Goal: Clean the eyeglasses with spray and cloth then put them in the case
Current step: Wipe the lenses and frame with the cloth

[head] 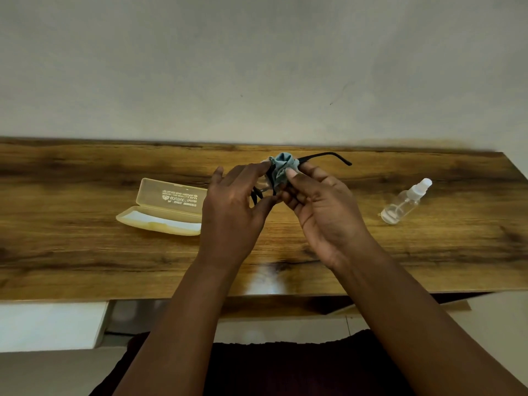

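Observation:
Black-framed eyeglasses (323,155) are held above the middle of the wooden table (85,252); one temple sticks out to the right. My left hand (231,207) holds the frame between thumb and fingers. My right hand (320,207) pinches a bunched light-blue cloth (281,167) against a lens, which the cloth mostly hides. To the left, the yellowish translucent glasses case (164,211) lies open on the table, its lid standing up. A small clear spray bottle (405,201) with a white cap lies on its side at the right.
The table stands against a plain pale wall (257,67). Its front edge runs just above my lap, and its right end is near the spray bottle. A white surface (48,327) sits below the table at left.

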